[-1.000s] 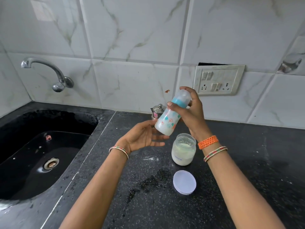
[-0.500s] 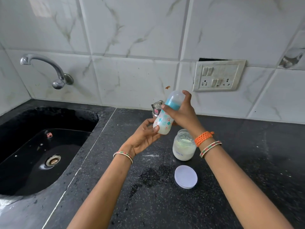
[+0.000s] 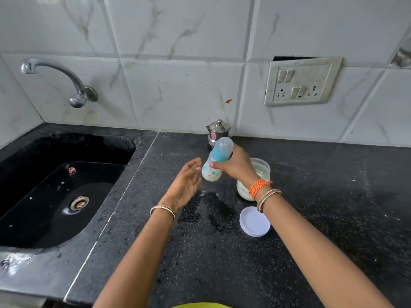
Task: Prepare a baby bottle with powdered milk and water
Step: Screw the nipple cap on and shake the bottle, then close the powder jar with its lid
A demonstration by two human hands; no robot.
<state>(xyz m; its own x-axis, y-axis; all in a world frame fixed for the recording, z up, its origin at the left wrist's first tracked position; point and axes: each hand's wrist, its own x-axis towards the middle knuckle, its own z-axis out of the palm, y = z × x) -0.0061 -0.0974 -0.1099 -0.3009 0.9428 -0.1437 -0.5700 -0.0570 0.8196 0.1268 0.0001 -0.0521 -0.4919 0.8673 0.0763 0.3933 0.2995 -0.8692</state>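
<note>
My right hand (image 3: 235, 167) grips the capped bottle (image 3: 214, 165), tilted, above the counter (image 3: 311, 218). My left hand (image 3: 185, 185) is spread open just beside it, empty.

The right wrist (image 3: 259, 187) covers part of the powder jar (image 3: 260, 172); its label is unreadable. The baby bottle (image 3: 214, 165) hides the steel pot's (image 3: 218, 130) base.

Right hand (image 3: 235, 166) grips capped baby bottle (image 3: 214, 165) above counter (image 3: 311, 218); left hand (image 3: 185, 185) spread beside.
</note>
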